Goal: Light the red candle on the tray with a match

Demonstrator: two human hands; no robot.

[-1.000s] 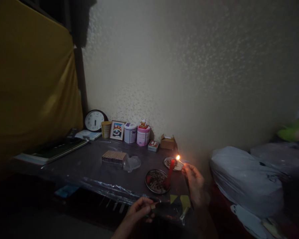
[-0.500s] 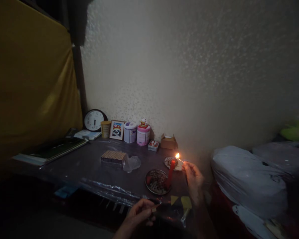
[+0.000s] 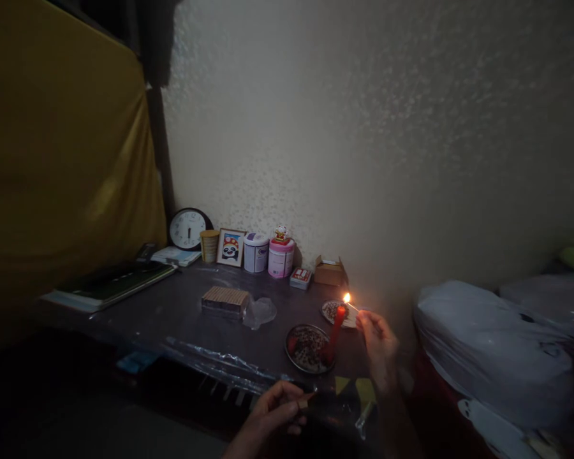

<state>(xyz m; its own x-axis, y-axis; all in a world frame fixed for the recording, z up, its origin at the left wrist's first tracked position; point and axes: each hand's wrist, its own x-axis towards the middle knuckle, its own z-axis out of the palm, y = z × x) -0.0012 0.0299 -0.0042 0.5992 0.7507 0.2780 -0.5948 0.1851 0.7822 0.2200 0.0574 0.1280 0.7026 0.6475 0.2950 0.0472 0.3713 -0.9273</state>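
Observation:
My right hand [image 3: 379, 342] pinches a burning match [image 3: 351, 305], its flame held just above the tip of a red candle [image 3: 335, 332]. The candle stands tilted on a round patterned dish [image 3: 303, 347] on a dark, plastic-covered table [image 3: 182, 319]. A second small dish [image 3: 333, 312] lies just behind the flame. My left hand [image 3: 276, 410] is low at the table's front edge, closed on a small matchbox [image 3: 305, 401].
Along the wall stand a clock [image 3: 188, 228], a framed panda picture [image 3: 230, 247], tins [image 3: 280, 257], and a small cardboard box [image 3: 330, 272]. A flat striped box [image 3: 225, 301] lies mid-table, books [image 3: 110, 284] at left. A grey plastic bag [image 3: 495, 350] sits to the right.
The view has shifted slightly so everything sits a little further right. The match flame stays at the candle tip; both hands hold nearly the same pose.

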